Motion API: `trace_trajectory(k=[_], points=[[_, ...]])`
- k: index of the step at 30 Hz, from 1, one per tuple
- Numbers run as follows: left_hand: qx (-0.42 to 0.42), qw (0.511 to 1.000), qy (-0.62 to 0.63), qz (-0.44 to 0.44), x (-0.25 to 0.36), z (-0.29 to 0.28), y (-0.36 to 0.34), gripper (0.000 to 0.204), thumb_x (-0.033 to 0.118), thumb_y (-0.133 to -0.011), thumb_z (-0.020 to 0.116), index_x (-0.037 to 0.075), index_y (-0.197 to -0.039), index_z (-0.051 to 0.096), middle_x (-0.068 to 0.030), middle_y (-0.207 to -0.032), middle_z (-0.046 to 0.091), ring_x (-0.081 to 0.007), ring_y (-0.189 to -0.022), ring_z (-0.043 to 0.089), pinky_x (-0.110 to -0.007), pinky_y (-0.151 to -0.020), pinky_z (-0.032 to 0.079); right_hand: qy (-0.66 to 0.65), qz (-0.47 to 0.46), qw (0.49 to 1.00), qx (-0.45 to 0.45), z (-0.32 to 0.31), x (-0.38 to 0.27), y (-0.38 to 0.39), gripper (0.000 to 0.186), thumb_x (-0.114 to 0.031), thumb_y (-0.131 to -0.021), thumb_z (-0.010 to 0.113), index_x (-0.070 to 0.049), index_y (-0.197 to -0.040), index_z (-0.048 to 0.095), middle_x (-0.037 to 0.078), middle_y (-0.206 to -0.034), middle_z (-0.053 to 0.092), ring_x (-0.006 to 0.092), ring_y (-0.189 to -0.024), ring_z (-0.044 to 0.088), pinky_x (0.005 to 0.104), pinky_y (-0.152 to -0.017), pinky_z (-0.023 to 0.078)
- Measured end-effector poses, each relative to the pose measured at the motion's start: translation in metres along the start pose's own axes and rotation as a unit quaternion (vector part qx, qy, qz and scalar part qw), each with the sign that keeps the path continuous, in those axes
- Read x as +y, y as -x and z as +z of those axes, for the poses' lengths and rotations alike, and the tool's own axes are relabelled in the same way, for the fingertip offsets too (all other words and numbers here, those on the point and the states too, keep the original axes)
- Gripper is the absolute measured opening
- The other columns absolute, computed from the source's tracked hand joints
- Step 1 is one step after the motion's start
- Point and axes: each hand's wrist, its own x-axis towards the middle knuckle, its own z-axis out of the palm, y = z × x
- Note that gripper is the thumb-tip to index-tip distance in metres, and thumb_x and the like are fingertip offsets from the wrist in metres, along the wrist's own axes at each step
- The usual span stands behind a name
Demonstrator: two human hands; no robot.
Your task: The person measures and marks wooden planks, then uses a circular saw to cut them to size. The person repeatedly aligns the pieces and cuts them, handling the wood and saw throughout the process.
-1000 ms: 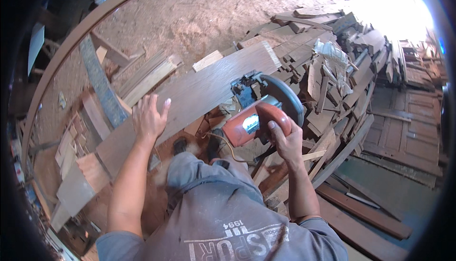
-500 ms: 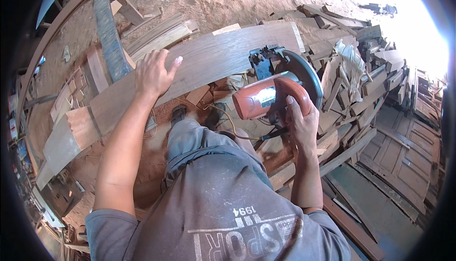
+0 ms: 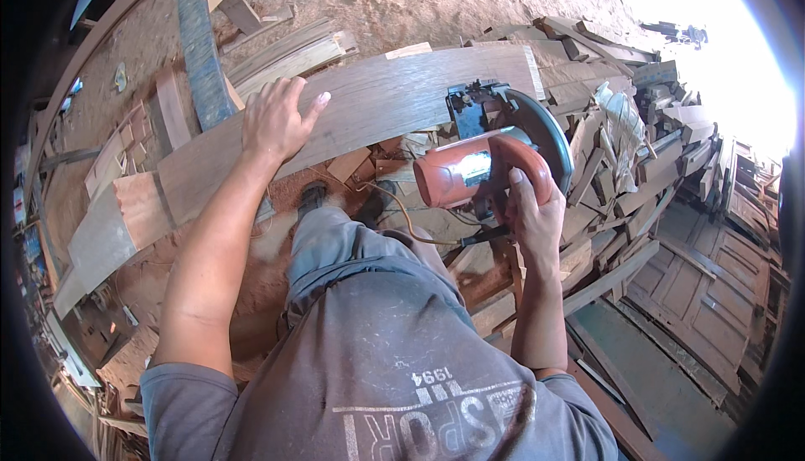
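Note:
My right hand [image 3: 538,216] is wrapped round the rear handle of an orange-red circular saw [image 3: 443,180]. The saw's dark base plate rests at the near edge of a long brown wooden board [image 3: 369,109], close to its right end. Its dark blade guard [image 3: 545,134] curves up on the right side, and the blade itself is hidden. My left hand [image 3: 277,121] lies on top of the board further left, fingers stretched out and thumb apart. A yellowish power cord [image 3: 408,220] runs from the saw's handle toward the ground by my feet.
A worn bluish plank [image 3: 199,50] and stacked lumber [image 3: 293,57] lie beyond the board. Heaped wood offcuts [image 3: 646,138] fill the right side, with a panelled wooden door [image 3: 713,272] lying nearer. Sawdust covers the ground [image 3: 436,0]. Bright light washes out the upper right.
The view has shifted slightly. Both hands and the saw keep nearly the same places on the board.

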Motion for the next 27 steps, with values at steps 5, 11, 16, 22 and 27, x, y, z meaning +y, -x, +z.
trace_trajectory(k=[5,11,16,22,27], points=[[-0.03,0.999,0.002,-0.015,0.004,-0.006,-0.002,0.061,0.063,-0.107,0.056,0.009,-0.131,0.069,-0.0123,-0.123,0.072,-0.0324,-0.117,0.068,-0.05,-0.101,0.051,-0.023,0.011,1.0,0.008,0.004,-0.004,0.0,0.037,-0.02,-0.105,0.07,0.001,-0.136,0.072,0.0,-0.09,0.07,0.0055,-0.069,0.057,0.0235,-0.058,0.044],[-0.064,0.998,-0.003,-0.022,0.004,-0.01,-0.004,0.064,0.064,-0.108,0.053,0.008,-0.133,0.068,-0.0132,-0.125,0.071,-0.0318,-0.12,0.067,-0.05,-0.104,0.05,-0.052,0.034,0.998,0.0,0.01,-0.016,0.001,0.036,-0.017,-0.106,0.068,0.0,-0.137,0.07,-0.002,-0.09,0.068,0.0055,-0.069,0.055,0.0237,-0.059,0.043],[-0.044,0.999,-0.01,-0.02,0.003,-0.007,-0.002,0.066,0.064,-0.108,0.054,0.007,-0.137,0.067,-0.0138,-0.128,0.071,-0.0307,-0.123,0.066,-0.05,-0.106,0.05,-0.059,0.032,0.998,-0.001,0.016,-0.024,-0.003,0.034,-0.016,-0.106,0.067,-0.002,-0.137,0.071,-0.003,-0.088,0.066,0.005,-0.068,0.054,0.0237,-0.058,0.042],[-0.066,0.997,-0.003,-0.027,0.004,-0.012,-0.003,0.067,0.065,-0.108,0.052,0.007,-0.137,0.068,-0.0136,-0.126,0.071,-0.0307,-0.123,0.066,-0.05,-0.107,0.05,-0.062,0.04,0.997,0.001,0.018,-0.021,-0.009,0.033,-0.015,-0.107,0.066,-0.003,-0.138,0.071,-0.004,-0.089,0.066,0.0042,-0.069,0.054,0.0238,-0.059,0.043],[-0.079,0.996,0.006,-0.03,0.002,-0.01,-0.004,0.068,0.065,-0.108,0.051,0.007,-0.138,0.068,-0.014,-0.128,0.071,-0.0306,-0.123,0.066,-0.05,-0.106,0.05,-0.045,0.009,0.999,0.008,0.021,-0.016,-0.016,0.034,-0.016,-0.107,0.067,-0.003,-0.137,0.072,-0.001,-0.096,0.071,0.0045,-0.073,0.057,0.0232,-0.061,0.044]])
